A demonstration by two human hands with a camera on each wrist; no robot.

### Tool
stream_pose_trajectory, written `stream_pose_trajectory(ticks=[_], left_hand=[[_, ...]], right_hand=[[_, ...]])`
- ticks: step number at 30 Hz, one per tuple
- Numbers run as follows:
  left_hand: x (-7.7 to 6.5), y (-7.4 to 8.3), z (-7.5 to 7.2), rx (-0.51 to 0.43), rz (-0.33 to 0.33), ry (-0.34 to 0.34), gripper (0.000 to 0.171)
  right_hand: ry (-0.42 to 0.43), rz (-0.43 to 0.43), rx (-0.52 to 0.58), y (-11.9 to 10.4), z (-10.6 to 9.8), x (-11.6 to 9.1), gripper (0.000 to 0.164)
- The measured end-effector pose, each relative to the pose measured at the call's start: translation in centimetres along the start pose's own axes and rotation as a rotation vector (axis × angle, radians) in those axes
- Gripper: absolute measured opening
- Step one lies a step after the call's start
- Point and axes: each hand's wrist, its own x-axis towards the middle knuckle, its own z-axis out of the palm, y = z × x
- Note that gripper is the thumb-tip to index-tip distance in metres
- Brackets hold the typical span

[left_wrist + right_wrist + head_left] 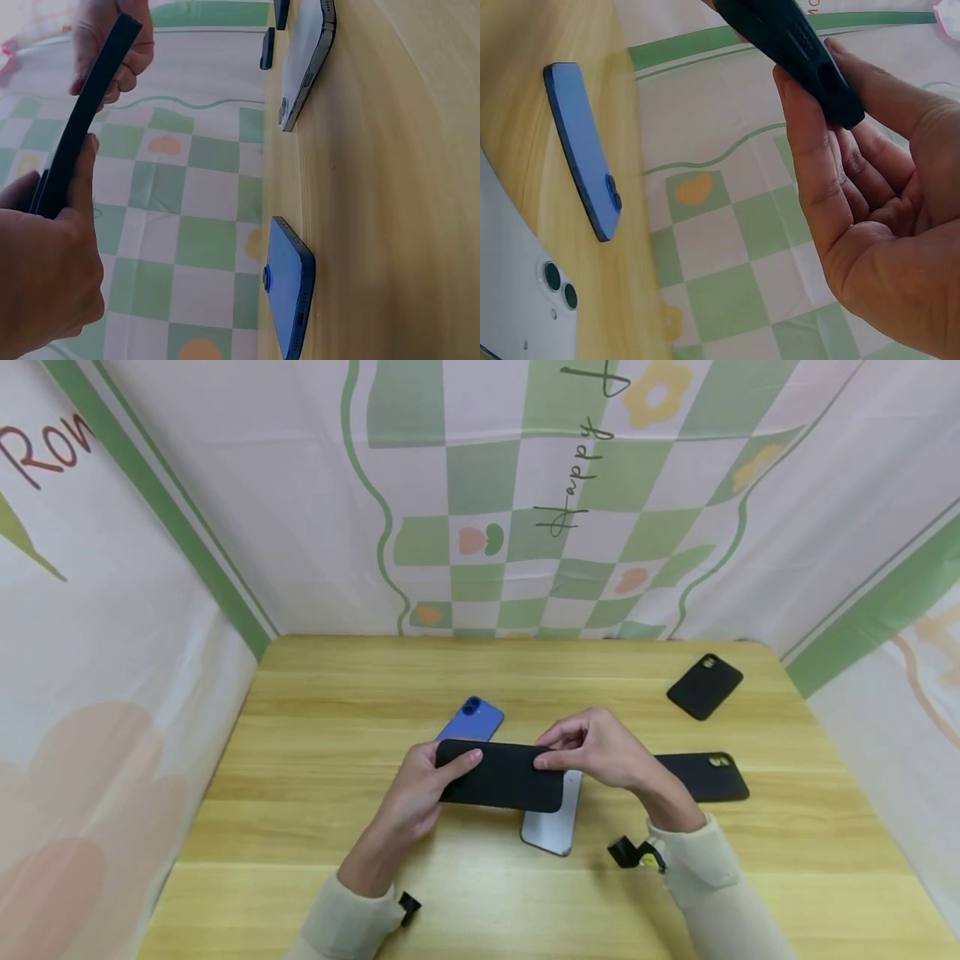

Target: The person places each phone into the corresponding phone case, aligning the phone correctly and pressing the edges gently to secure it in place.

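Observation:
Both hands hold a black phone case (498, 774) flat above the middle of the wooden table (315, 760). My left hand (450, 772) grips its left end, thumb on top. My right hand (558, 752) pinches its right end. In the left wrist view the case (82, 112) shows edge-on between the left hand (45, 262) and the right hand (112, 45). The right wrist view shows the case (795, 52) held between thumb and fingers of the right hand (855, 195). A silver phone (553, 827) lies face down on the table just below the case.
A blue phone (471, 720) lies face down behind the left hand. A second black case (705, 685) lies at the far right of the table, a third (705, 775) to the right of the right wrist. Patterned cloth walls (487, 510) enclose the table on three sides.

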Motion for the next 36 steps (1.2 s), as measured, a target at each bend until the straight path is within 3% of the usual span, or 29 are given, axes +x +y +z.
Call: stream_pose_trajectory(ticks=[6, 14, 22, 30, 36], left_hand=[[-0.1, -0.1, 0.2, 0.016, 0.014, -0.040, 0.035], [-0.3, 0.2, 0.7, -0.011, 0.058, 0.046, 0.030], [-0.4, 0.2, 0.9, -0.104, 0.127, 0.117, 0.029], [-0.2, 0.7, 0.9, -0.157, 0.122, 0.215, 0.017], [-0.2, 0.9, 1.0, -0.171, 0.131, 0.254, 0.018]], right_hand=[[0.051, -0.016, -0.004, -0.2, 0.1, -0.1, 0.014], [0.141, 0.030, 0.057, -0.6, 0.5, 0.0, 0.018], [0.245, 0.062, 0.152, -0.2, 1.5, 0.5, 0.024], [0.236, 0.053, 0.186, 0.3, 2.7, 0.6, 0.022], [0.220, 0.056, 0.243, 0.4, 3.2, 0.6, 0.021]])
